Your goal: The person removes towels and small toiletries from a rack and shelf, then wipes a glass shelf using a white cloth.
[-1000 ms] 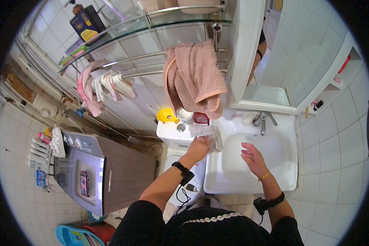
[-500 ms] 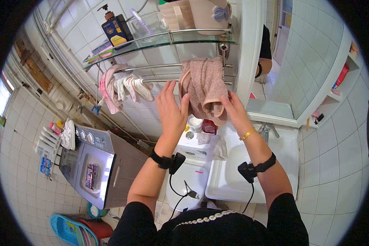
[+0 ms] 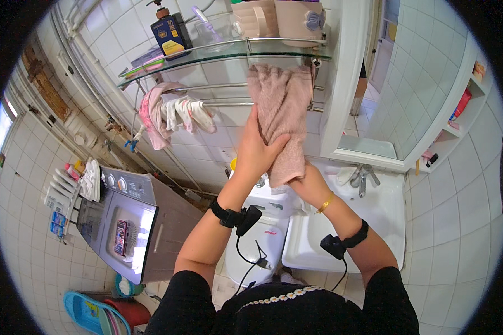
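A pinkish-brown towel [image 3: 285,106] hangs from the metal towel rack [image 3: 227,104] below the glass shelf. My left hand [image 3: 261,148] grips its left side, the thumb lying across the front and the fingers partly hidden behind the cloth. At the towel's lower right corner, my right hand [image 3: 312,186] holds the cloth from behind; most of its fingers are hidden. Further left on the rack hang a pink cloth [image 3: 153,117] and small white garments [image 3: 187,115].
The glass shelf [image 3: 218,51] carries a dark pump bottle [image 3: 170,34] and beige cups [image 3: 300,23]. Below stand a toilet [image 3: 254,251] and a white washbasin [image 3: 369,234] with a tap [image 3: 363,180]. A washing machine [image 3: 170,229] is at left, a mirror cabinet [image 3: 413,84] at right.
My left hand has moved right onto the towel, and my right hand has gone down to its lower corner. The towel now hangs straighter, its lower end pulled down.
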`<action>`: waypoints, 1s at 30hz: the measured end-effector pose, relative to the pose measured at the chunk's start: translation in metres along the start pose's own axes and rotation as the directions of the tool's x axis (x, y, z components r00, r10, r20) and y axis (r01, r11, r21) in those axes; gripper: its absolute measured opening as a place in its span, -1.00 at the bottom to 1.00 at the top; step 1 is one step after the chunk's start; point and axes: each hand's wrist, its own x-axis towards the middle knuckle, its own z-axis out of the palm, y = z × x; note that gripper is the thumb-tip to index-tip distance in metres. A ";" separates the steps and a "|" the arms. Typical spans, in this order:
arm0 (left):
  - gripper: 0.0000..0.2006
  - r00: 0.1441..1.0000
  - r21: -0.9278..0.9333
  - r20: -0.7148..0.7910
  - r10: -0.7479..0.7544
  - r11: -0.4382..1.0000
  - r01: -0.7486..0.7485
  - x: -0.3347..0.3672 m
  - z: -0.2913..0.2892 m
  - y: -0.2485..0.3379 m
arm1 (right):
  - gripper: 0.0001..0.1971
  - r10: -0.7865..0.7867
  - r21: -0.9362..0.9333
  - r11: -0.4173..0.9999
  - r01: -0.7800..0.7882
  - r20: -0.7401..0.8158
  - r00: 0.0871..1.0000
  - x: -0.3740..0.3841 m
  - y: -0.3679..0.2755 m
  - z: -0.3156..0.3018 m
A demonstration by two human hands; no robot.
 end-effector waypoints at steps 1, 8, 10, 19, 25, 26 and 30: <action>0.03 0.999 -0.040 0.036 -0.024 0.999 0.026 -0.006 -0.008 0.009 | -0.60 0.003 -0.004 1.000 -0.003 -0.006 1.000 -0.006 -0.003 0.003; -0.19 0.994 -0.125 0.109 -0.034 0.991 0.048 -0.066 -0.054 -0.002 | -0.08 0.051 0.338 0.940 -0.048 0.002 0.999 -0.041 0.017 0.002; -0.21 0.989 -0.109 0.148 0.025 0.994 -0.009 -0.086 -0.061 -0.007 | 0.00 0.126 0.388 0.913 -0.122 0.015 0.992 -0.048 -0.001 0.009; -0.18 0.866 -0.246 0.403 0.296 0.946 -0.210 -0.136 -0.021 -0.023 | 0.52 0.292 0.554 0.812 -0.184 -0.112 0.950 -0.106 -0.019 0.035; -0.16 0.831 -0.292 0.348 0.434 0.893 -0.344 -0.141 0.023 0.001 | 0.41 0.231 0.509 0.852 -0.124 -0.153 0.961 -0.130 0.004 0.006; -0.17 0.815 -0.298 0.286 0.504 0.855 -0.424 -0.143 0.030 0.006 | 0.41 0.238 0.509 0.852 -0.126 -0.161 0.958 -0.133 0.002 0.001; -0.19 0.817 -0.250 0.150 0.556 0.821 -0.513 -0.156 0.031 0.013 | 0.28 0.051 0.383 0.923 0.022 -0.179 0.983 -0.135 -0.025 -0.008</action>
